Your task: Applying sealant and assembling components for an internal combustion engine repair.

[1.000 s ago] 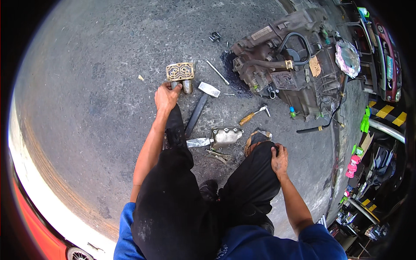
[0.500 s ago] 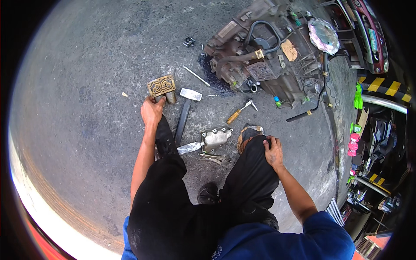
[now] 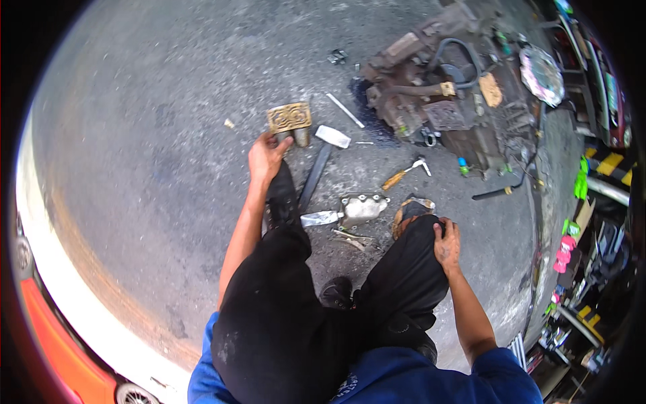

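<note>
My left hand (image 3: 268, 156) grips the lower cylinders of a brassy, grooved valve plate assembly (image 3: 289, 118), thumb against the metal. Beside it on the concrete lie a sledgehammer (image 3: 332, 137) with a dark handle, a thin metal rod (image 3: 345, 110) and small dark fasteners (image 3: 337, 57). Farther down are a wooden-handled tool (image 3: 393, 179), a silver cover (image 3: 362, 210), a flat silver tool (image 3: 319, 219), locking pliers (image 3: 355, 240) and a crumpled brownish bundle (image 3: 409, 210). My right hand (image 3: 446, 242) rests open over my right knee, thumb apart from the fingers.
A large greasy gearbox (image 3: 437, 108) with hoses and a crumpled foil-like piece (image 3: 542, 75) fills the upper right, above a dark oil patch (image 3: 370, 121). Shelving with yellow-black striped bars (image 3: 602, 163) and green and pink items runs along the right. A red car (image 3: 64, 343) is at the lower left.
The view swung sideways and has come back, blurring the upper part now. My left hand still holds the valve assembly, which shifts only slightly; my right hand stays on the knee.
</note>
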Demonstrator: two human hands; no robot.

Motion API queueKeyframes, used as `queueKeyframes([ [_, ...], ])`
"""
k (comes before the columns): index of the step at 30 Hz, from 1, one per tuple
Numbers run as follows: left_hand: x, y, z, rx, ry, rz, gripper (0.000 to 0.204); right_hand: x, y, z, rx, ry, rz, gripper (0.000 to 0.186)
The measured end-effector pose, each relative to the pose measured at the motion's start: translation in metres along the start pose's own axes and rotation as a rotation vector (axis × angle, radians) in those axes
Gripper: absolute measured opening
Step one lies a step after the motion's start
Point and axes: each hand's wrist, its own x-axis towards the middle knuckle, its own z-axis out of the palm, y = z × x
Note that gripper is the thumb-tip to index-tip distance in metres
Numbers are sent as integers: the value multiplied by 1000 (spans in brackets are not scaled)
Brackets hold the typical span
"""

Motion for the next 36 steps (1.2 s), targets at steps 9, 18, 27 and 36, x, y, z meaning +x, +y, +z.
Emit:
queueKeyframes([
  [9, -4, -6, -10, -354, 59, -13, 48, 2, 2, 1, -2, -46, -15, 37],
  [18, -2, -3, -12, -405, 73, -31, 44, 3, 5, 4, -6, -47, -37, 40],
  [27, 3, -2, -12, -394, 88, -65, 44, 3, 6, 4, -5, -69, -13, 42],
  [36, 8, 0, -10, -437, 129, -43, 47, 4, 4, 4, -10, -70, -19, 42],
])
